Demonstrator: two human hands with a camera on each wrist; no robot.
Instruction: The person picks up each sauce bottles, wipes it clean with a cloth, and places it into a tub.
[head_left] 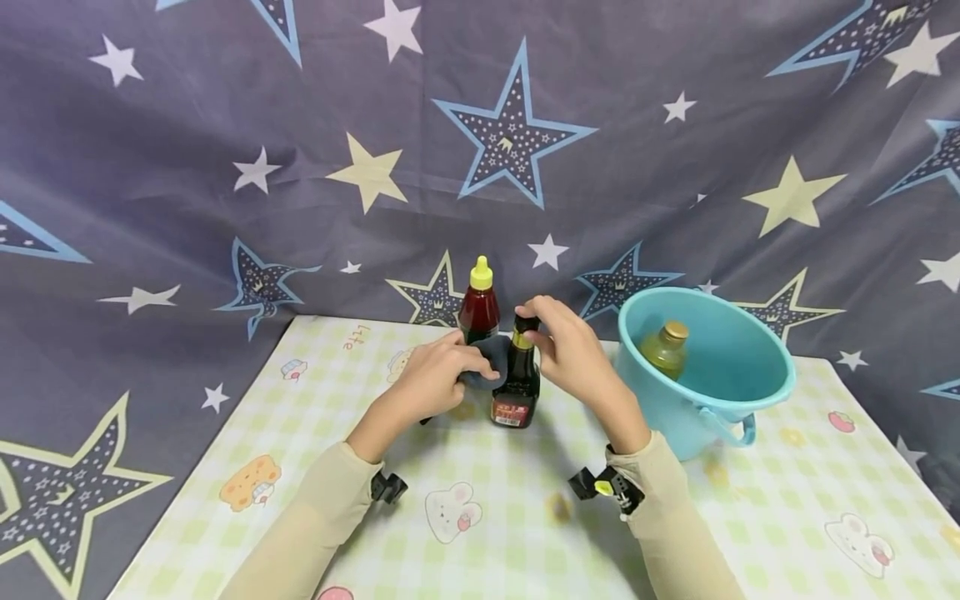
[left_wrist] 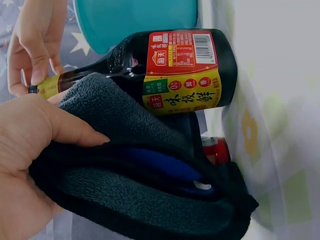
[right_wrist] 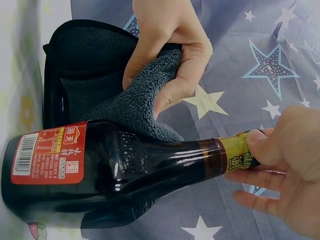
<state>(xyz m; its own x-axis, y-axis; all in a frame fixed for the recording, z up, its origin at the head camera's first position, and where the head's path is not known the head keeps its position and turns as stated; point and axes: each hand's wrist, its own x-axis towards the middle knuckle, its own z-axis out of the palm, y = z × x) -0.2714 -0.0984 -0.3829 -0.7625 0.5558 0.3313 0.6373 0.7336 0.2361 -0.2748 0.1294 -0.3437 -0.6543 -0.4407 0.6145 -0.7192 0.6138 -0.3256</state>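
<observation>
My right hand [head_left: 566, 346] pinches the dark cap and yellow-wrapped neck of a soy sauce bottle [head_left: 516, 387]. This dark bottle stands upright on the table, its red and yellow label [left_wrist: 182, 70] facing the left wrist view. A dark grey fluffy cloth [head_left: 489, 357] is gripped by my left hand [head_left: 429, 377], thumb on one side and fingers behind. In the right wrist view the cloth [right_wrist: 145, 95] lies against the bottle's shoulder. It hangs folded, with a blue patch inside. Directly behind the cloth stands a red sauce squeeze bottle [head_left: 480, 310] with a yellow nozzle cap.
To the right stands a light-blue bucket [head_left: 675, 408] with its handle down; a yellowish bottle [head_left: 665, 350] with a gold cap sits inside. A checked tablecloth [head_left: 517, 533] covers the table. A star-patterned curtain [head_left: 637, 167] hangs behind the back edge.
</observation>
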